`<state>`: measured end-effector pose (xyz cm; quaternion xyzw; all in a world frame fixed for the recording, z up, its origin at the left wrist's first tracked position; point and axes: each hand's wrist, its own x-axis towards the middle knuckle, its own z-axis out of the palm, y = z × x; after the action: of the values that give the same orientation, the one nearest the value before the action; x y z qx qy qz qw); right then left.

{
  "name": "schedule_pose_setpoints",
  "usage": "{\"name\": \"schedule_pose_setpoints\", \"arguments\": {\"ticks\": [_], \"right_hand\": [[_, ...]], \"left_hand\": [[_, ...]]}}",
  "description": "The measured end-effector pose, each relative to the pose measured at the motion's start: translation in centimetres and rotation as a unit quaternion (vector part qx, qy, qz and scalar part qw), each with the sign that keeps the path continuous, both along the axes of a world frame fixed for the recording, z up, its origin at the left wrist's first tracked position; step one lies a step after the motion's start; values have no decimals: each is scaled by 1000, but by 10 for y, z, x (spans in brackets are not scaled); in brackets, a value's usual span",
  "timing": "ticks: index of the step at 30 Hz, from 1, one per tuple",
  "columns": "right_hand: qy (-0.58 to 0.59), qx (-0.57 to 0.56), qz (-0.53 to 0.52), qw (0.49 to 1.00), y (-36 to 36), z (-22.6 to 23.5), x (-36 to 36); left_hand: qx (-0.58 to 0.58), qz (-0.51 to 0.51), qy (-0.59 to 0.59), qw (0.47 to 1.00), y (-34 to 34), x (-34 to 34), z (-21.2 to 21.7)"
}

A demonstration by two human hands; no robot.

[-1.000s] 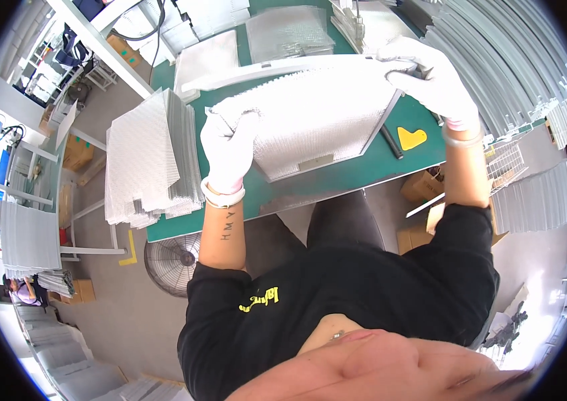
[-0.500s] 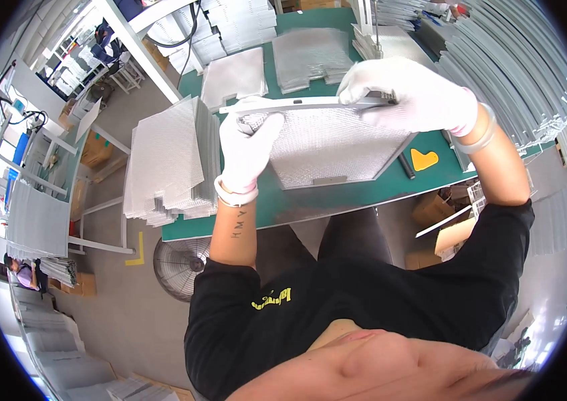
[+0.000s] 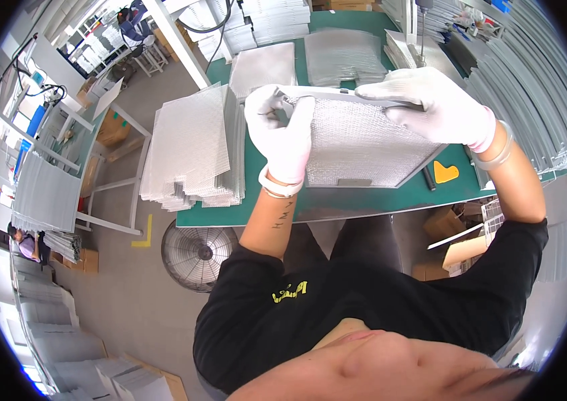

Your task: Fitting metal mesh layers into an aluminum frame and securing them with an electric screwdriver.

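A silvery mesh filter panel [image 3: 364, 144] stands tilted on its lower edge before me, on the green tabletop [image 3: 257, 206]. A light grey metal frame strip [image 3: 337, 95] runs along its top edge. My left hand [image 3: 282, 137], in a white glove, pinches the panel's upper left corner with thumb and curled fingers. Gloved in white too, my right hand [image 3: 430, 110] grips the strip near its right end, fingers over the top and thumb on the mesh face. The panel's far side is hidden. To its right lie a yellow flat scraper-like piece [image 3: 445, 172] and a dark rod-like tool [image 3: 428, 178].
Stacked mesh sheets [image 3: 190, 144] stand to the left on the table. More mesh piles [image 3: 344, 57] lie at the back. Long metal strips [image 3: 524, 100] are heaped at the right. A floor fan [image 3: 204, 252] and cardboard boxes [image 3: 445, 224] sit below the table.
The view has shifted a little. The strip's left end stuck out past my left hand before; now that hand is curled at the corner. My right hand keeps its grip.
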<state>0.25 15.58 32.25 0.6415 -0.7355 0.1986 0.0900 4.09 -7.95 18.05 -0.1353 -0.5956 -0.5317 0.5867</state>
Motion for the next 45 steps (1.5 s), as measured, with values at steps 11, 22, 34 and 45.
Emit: {"name": "schedule_pose_setpoints", "arguments": {"ticks": [11,22,34,45], "right_hand": [[-20,13,-8,1000,-3,-2,-4],[15,3,16,1000,-1,-9,-7],[117,-209,-415,878,111,-174,-29],[-75,5,-571,817,141,-318,-38]], "left_hand": [[-2,61,-23,998,-4,0,-14],[26,-130,-24,991,-18,7,-7],[-107,-2,-120,987,-35,-16,3],[-692,-75,19,718,64,-38,54]]}}
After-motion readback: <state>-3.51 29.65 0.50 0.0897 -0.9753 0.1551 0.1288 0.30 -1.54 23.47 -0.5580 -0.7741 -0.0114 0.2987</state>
